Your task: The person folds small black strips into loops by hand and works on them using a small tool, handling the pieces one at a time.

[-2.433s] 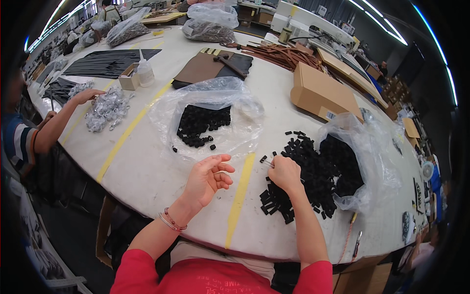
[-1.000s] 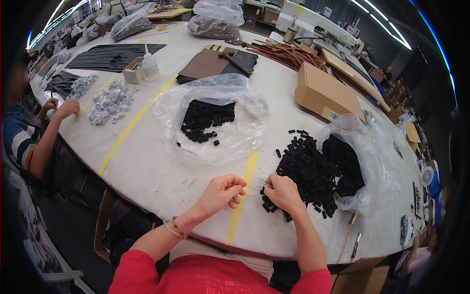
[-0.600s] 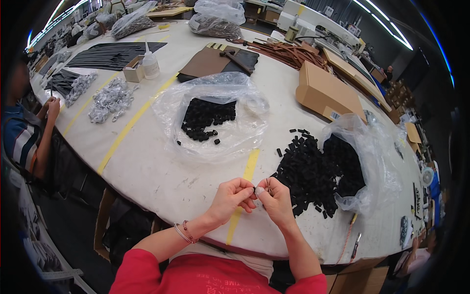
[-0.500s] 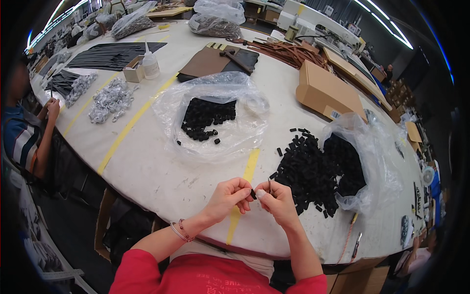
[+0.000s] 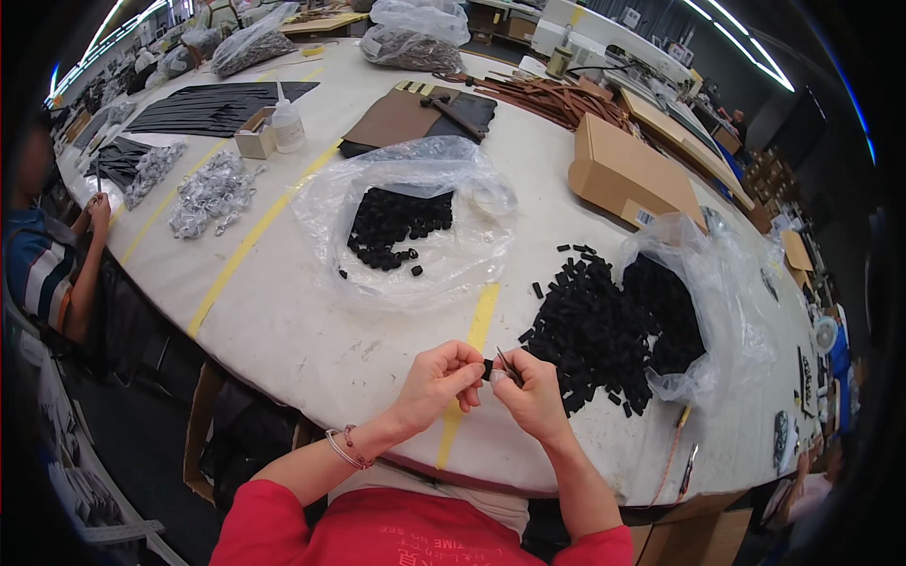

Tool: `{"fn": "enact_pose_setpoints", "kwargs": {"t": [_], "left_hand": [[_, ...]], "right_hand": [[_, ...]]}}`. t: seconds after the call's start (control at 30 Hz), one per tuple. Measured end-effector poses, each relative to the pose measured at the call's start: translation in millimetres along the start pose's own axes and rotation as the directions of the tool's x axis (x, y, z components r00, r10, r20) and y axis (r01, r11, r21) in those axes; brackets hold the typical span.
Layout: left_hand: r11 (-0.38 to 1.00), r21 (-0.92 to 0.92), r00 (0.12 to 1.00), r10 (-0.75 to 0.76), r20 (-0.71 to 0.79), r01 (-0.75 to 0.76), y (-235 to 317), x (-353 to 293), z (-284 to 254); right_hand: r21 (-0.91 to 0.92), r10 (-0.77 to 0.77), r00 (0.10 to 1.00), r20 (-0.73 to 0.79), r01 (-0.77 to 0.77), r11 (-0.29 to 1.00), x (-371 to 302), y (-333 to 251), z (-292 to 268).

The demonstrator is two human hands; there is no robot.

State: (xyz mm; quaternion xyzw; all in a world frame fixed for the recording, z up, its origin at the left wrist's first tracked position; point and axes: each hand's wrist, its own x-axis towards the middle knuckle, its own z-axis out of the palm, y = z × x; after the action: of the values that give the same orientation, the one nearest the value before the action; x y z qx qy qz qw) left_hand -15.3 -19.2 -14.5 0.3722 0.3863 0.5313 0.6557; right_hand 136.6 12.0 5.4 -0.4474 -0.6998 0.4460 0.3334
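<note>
Between the thumb and fingers of my left hand (image 5: 442, 379) is pinched a small black piece (image 5: 488, 370), partly covered by the fingertips. My right hand (image 5: 531, 393) grips a thin, pointed metal tool (image 5: 506, 360) whose tips show above the fingers; whether it is snips or tweezers I cannot tell. The hands meet over the table's near edge, the tool right beside the black piece. A heap of small black pieces (image 5: 587, 325) spreads to the right, spilling from a clear plastic bag (image 5: 731, 321). Another clear bag (image 5: 321, 217), farther left, has small black pieces (image 5: 401, 222) on it.
A cardboard box (image 5: 632, 179) lies at the back right, near brown strips (image 5: 557, 99). A hammer (image 5: 458, 118) rests on brown and black sheets. Metal rings (image 5: 209, 196) and a white bottle (image 5: 287, 124) are at left. A person (image 5: 57, 255) works at the left edge.
The pointed tool in my right hand has tilted left, its tips nearer the black piece. More of that piece shows between my hands. My left hand has hardly moved.
</note>
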Motion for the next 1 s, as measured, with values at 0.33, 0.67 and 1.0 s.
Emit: {"fn": "enact_pose_setpoints", "kwargs": {"t": [0.33,0.67,1.0], "left_hand": [[0.527,0.686,0.807,0.571,0.15,-0.501,-9.3,-5.1,0.3],[0.869,-0.344,0.934,-0.324,0.148,0.356,-2.5,-1.7,-6.9],[0.96,-0.182,0.968,-0.182,0.171,0.213,0.7,-2.8,-7.5]], "right_hand": [[-0.163,-0.063,0.994,-0.093,0.047,0.985,-5.3,0.2,11.4],[-0.623,-0.688,0.726,0.007,0.541,0.565,-6.5,9.5,16.5],[0.552,0.2,0.976,0.084,-0.212,0.807,-2.7,2.3,1.9]]}}
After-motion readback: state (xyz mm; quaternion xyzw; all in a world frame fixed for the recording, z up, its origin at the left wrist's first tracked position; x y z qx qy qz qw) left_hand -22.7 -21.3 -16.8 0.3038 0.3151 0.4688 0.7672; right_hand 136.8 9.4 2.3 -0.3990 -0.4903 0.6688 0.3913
